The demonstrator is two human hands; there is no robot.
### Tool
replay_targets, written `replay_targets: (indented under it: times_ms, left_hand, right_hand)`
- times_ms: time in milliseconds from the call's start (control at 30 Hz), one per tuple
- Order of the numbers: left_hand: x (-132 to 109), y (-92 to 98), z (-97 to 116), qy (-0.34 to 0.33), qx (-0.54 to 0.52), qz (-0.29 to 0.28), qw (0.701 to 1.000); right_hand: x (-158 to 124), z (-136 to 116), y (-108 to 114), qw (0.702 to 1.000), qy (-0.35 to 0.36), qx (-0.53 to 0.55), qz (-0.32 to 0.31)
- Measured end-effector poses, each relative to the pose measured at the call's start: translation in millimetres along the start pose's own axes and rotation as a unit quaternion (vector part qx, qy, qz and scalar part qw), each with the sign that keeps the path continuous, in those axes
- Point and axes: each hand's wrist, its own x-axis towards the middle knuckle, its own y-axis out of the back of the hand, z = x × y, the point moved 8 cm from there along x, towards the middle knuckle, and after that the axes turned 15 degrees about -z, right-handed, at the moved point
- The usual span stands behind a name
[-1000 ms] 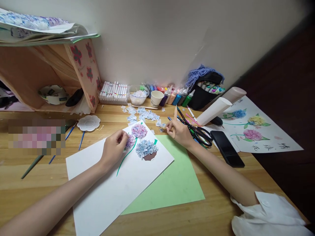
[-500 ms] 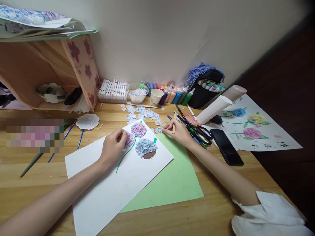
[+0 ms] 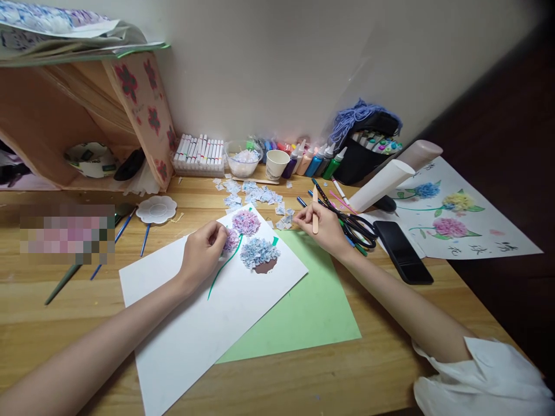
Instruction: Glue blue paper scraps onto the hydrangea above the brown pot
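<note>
On a white sheet of paper (image 3: 173, 341) are flower heads built from small crumpled paper bits. Two are pink-purple, one of them (image 3: 245, 222) fully visible; a blue flower head (image 3: 259, 253) has a bare brown patch along its lower edge. My left hand (image 3: 202, 251) rests on the sheet over the second pink-purple flower (image 3: 230, 241), its fingers pinched together; what they hold, if anything, is hidden. A flat wooden craft stick (image 3: 315, 216) stands up between the fingers of my right hand (image 3: 325, 231). That hand's fingertips are close beside pale blue paper scraps (image 3: 284, 219).
Green paper (image 3: 303, 312) lies under the white sheet. To the right are black scissors (image 3: 362, 234), a phone (image 3: 403, 252) and a finished flower picture (image 3: 459, 219). Along the wall stand markers (image 3: 199, 156), a bowl (image 3: 243, 162), a paper cup (image 3: 277, 164) and paint bottles (image 3: 315, 163).
My right hand has shifted slightly right, a little away from the scraps, and the craft stick stands more upright. My left hand stays by the pink-purple flower. The whole view has shifted a little.
</note>
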Motion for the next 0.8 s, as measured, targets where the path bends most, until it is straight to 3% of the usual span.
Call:
replay_targets:
  times_ms: [167,267,333,433,600,800]
  left_hand:
    - [0,0.6,1,-0.007,0.017,0.001,1.000]
    - [-3,0.0,11,-0.036,0.052,0.002,0.998]
    - [-11,-6.0,26,-0.081,0.095,-0.016,0.992]
    - [-30,-24.8,48,-0.127,0.138,-0.080,0.979]
    - [-54,-49.7,55,-0.087,0.135,-0.155,0.975]
    - [-54,-53.8,43,-0.051,0.115,-0.165,0.978]
  right_hand:
    - [-7,-18,7,0.999,0.025,-0.027,0.004]
    - [-13,-27,4,1.000,0.025,0.017,0.007]
    - [-19,-31,-7,0.997,0.011,0.074,-0.013]
    - [-33,-40,-41,0.986,-0.014,0.139,-0.092]
    - [-54,-52,-80,0.979,0.002,0.141,-0.147]
    - [-55,-52,-86,0.985,0.034,0.102,-0.132]
